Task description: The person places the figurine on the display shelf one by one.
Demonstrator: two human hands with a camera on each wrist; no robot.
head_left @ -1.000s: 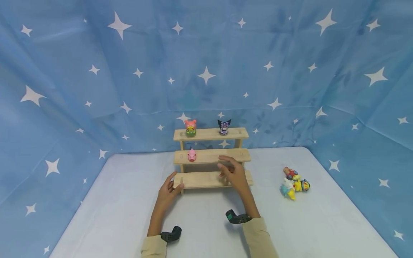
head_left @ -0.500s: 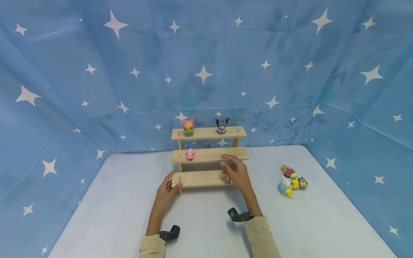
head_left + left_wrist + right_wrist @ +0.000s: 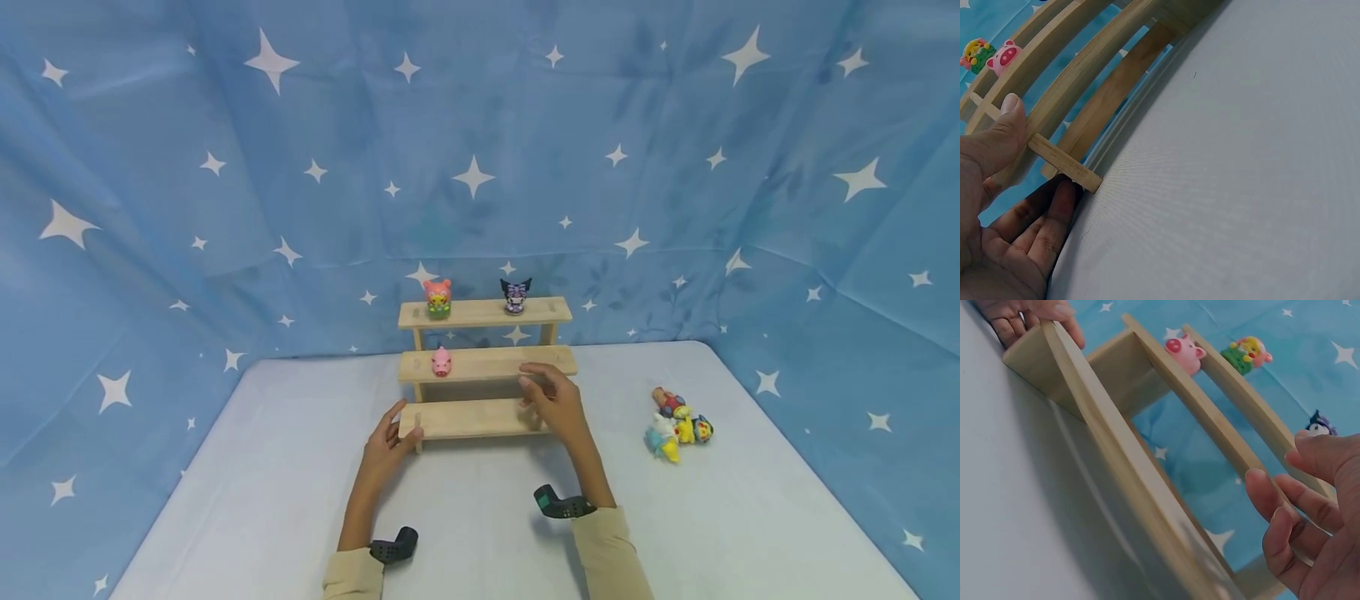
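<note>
A three-tier wooden display stand [image 3: 472, 419] stands at the back middle of the table. My left hand [image 3: 384, 452] grips the left end of its lowest board, thumb on top. In the left wrist view, that hand's fingers [image 3: 1054, 231] reach under beside the stand's leg. Over the right part of the lowest board is my right hand [image 3: 558, 408], fingers bent loosely and apart, with nothing seen between them; its fingertips overlap the middle board. A pink pig figurine [image 3: 442, 363] sits on the middle tier's left. On the top tier stand a pink-hooded figurine [image 3: 438, 300] and a black-eared purple figurine [image 3: 515, 297].
Several small figurines [image 3: 684, 429] lie in a cluster on the white table [image 3: 750, 517] to the right. A blue curtain with white stars [image 3: 337, 217] hangs behind the stand and along both sides.
My right hand has shifted slightly to the right along the stand. The left hand stays at the lowest board's left end, and the figurines have kept their places. The head view has shifted slightly.
</note>
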